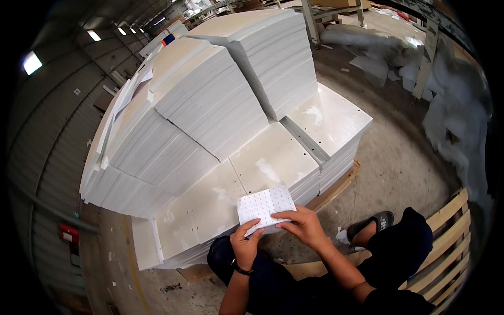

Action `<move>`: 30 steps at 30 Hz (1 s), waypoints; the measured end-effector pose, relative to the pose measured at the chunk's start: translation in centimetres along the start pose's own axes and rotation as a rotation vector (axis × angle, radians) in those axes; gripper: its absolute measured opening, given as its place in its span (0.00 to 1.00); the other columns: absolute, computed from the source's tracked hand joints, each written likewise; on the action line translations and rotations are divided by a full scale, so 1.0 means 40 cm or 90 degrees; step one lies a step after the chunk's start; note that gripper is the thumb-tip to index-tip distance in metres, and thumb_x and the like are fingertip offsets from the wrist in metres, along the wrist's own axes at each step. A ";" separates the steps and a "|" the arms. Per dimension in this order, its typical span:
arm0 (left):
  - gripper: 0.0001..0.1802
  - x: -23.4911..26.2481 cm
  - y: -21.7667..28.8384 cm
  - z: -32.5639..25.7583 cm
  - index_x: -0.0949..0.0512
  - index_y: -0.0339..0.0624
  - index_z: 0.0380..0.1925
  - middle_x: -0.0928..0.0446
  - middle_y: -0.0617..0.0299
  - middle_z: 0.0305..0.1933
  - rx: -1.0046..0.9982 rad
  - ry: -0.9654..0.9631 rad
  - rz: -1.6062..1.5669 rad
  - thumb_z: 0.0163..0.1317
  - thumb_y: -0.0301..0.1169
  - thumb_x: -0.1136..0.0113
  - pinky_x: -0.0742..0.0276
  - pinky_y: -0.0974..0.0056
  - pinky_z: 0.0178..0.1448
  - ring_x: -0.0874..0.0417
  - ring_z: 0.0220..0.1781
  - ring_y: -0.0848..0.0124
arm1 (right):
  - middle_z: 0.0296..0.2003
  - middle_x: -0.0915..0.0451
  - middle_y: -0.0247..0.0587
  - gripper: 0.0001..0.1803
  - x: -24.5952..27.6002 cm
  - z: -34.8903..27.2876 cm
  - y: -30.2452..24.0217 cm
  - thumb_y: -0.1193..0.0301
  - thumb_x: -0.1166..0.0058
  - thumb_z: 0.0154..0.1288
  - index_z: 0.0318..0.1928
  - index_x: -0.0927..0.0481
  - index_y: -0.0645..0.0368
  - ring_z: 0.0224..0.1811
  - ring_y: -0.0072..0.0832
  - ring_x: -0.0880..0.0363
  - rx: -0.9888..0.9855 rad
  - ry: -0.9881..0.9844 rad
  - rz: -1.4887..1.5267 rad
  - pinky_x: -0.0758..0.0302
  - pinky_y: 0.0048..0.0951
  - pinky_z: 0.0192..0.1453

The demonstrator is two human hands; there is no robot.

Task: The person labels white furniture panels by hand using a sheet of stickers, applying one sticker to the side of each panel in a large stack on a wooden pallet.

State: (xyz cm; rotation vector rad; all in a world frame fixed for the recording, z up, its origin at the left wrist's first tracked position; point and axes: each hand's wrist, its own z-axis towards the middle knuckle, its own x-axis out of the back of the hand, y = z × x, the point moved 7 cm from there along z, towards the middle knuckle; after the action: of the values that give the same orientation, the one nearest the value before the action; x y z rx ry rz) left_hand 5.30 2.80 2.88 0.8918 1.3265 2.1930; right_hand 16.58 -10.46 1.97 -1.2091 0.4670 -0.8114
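Observation:
Between my two hands is a small stack of white sheets (pixel 255 206) printed with rows of tiny marks, which look like label sheets. One part of it bends away from the rest toward the right. My left hand (pixel 245 245) pinches the near left corner between thumb and fingers. On the right side, my right hand (pixel 304 227) grips the sheets with its thumb and fingers along the edge. Just beyond them lies the low front tier of stacked white panels (pixel 212 202), whose tops carry small dark holes and pale smears.
Taller stacks of white panels (pixel 210 105) rise behind the low tier, with a gap between two of them. A slatted wooden pallet (pixel 443 239) is at the right, near my sandalled foot (pixel 371 226). Crumpled plastic sheeting (pixel 451 115) lies at far right. A red object (pixel 69 233) stands at left.

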 end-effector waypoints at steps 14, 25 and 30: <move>0.07 0.015 0.087 0.010 0.21 0.39 0.25 0.25 0.53 0.41 -0.245 0.051 0.208 0.46 0.26 0.32 0.29 0.68 0.43 0.24 0.41 0.63 | 0.42 0.23 0.38 0.08 0.052 0.011 -0.182 0.71 0.36 0.43 0.30 0.16 0.52 0.46 0.37 0.29 0.176 0.053 -0.382 0.31 0.33 0.46; 0.13 -0.024 -0.088 -0.018 0.24 0.35 0.29 0.28 0.71 0.25 0.189 -0.089 -0.228 0.64 0.36 0.47 0.35 0.75 0.35 0.33 0.29 0.83 | 0.27 0.19 0.42 0.11 0.048 0.011 -0.004 0.66 0.41 0.54 0.36 0.17 0.58 0.29 0.32 0.22 -0.139 -0.081 -0.087 0.27 0.28 0.34; 0.12 -0.026 -0.104 -0.024 0.24 0.35 0.35 0.26 0.70 0.30 0.240 -0.128 -0.323 0.64 0.35 0.47 0.34 0.75 0.37 0.31 0.32 0.84 | 0.29 0.18 0.45 0.12 0.037 0.009 0.017 0.67 0.41 0.55 0.38 0.18 0.60 0.29 0.30 0.20 -0.172 -0.090 -0.038 0.26 0.26 0.35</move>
State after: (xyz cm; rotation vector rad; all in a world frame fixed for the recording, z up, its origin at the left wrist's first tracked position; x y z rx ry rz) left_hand 5.46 3.43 -1.45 0.7692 1.6741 1.4617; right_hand 17.99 -11.29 1.58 -1.5256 0.4362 -0.7232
